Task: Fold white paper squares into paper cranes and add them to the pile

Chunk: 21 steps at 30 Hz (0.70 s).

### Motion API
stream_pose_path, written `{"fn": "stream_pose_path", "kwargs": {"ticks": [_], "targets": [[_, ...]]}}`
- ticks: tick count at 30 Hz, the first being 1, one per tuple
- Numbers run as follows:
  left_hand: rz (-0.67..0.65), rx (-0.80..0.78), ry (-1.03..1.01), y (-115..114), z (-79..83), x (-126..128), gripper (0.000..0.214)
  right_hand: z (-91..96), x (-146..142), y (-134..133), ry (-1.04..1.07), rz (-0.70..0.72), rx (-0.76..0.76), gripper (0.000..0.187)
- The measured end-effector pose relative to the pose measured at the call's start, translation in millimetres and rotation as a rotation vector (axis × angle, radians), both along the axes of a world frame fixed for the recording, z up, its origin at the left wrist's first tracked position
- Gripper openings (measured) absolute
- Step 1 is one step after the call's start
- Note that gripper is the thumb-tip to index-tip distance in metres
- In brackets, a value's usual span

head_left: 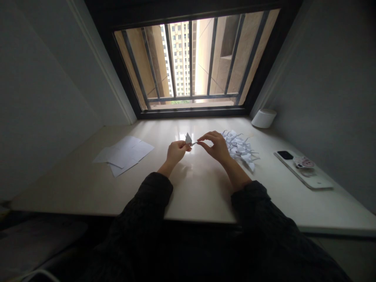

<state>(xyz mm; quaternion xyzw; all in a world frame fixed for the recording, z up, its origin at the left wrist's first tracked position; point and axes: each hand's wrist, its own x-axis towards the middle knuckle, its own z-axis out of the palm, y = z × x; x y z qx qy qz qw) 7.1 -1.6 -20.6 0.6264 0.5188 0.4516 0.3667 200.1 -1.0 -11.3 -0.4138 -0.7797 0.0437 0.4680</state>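
Note:
A small folded white paper figure (pixel 188 139) is held above the pale desk (pixel 199 188), between both hands. My left hand (pixel 176 152) is closed, pinching its lower left part. My right hand (pixel 215 146) pinches a thin point of the same figure with thumb and forefinger. A pile of several folded white paper cranes (pixel 241 149) lies just right of my right hand. A few flat white paper sheets (pixel 125 154) lie on the desk to the left of my left hand.
A white phone (pixel 304 169), camera side up with a round grip on it, lies at the right. A white rounded object (pixel 263 118) stands in the far right corner. A barred window (pixel 190 62) fills the wall ahead. Grey walls close both sides.

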Motion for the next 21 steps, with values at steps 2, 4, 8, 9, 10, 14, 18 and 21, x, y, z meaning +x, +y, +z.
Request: {"fn": "stream_pose_path", "kwargs": {"ticks": [2,4,8,9,10,14,18,21], "targets": [[-0.023,-0.060,-0.080,-1.9,2.4,1.7,0.023,-0.3,-0.2,-0.3,0.002,-0.011,0.018,0.012],[-0.040,-0.111,-0.129,-3.9,4.8,3.1,0.023,-1.3,-0.6,-0.1,0.007,-0.024,0.044,0.011],[-0.050,-0.148,-0.151,-4.9,7.2,4.0,0.024,-4.1,-1.5,1.2,0.040,-0.032,0.105,0.011],[-0.050,-0.146,-0.150,-4.6,7.1,3.8,0.023,-4.6,-1.7,1.5,0.057,-0.032,0.111,0.010],[-0.050,-0.142,-0.147,-4.2,7.0,3.6,0.023,-4.9,-2.0,1.6,0.076,-0.031,0.113,0.010],[-0.044,-0.133,-0.141,-3.0,6.4,3.2,0.023,-5.4,-2.3,1.7,0.131,-0.019,0.103,0.009],[-0.038,-0.139,-0.152,-3.0,6.5,3.7,0.023,-6.4,-2.2,2.0,0.137,-0.012,0.116,0.009],[-0.048,-0.158,-0.157,-2.5,5.9,3.4,0.024,-7.4,-2.7,1.4,0.119,-0.035,0.143,0.009]]}}
